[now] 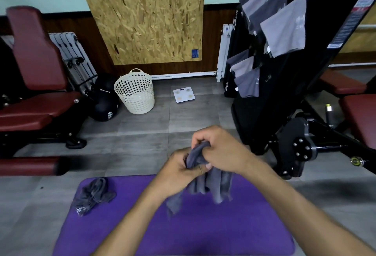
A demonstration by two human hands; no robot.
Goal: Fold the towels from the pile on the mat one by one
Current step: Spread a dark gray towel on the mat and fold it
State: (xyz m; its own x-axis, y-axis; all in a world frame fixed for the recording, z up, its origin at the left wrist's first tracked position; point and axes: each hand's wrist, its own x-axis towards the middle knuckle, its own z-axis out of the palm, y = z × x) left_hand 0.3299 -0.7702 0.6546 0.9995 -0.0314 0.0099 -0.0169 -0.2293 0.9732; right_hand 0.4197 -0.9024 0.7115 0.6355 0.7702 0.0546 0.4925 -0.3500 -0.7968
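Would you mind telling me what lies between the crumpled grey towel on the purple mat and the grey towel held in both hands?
Only bare purple mat separates the crumpled grey towel from the held grey towel, as the head view shows.

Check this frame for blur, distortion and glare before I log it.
Head view: wide-angle bending bows the radiator and black machine at the edges; both hands and the grey towel look slightly soft; lighting even, no harsh glare.

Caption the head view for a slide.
Both hands, left and right, grip a grey towel above the purple mat.
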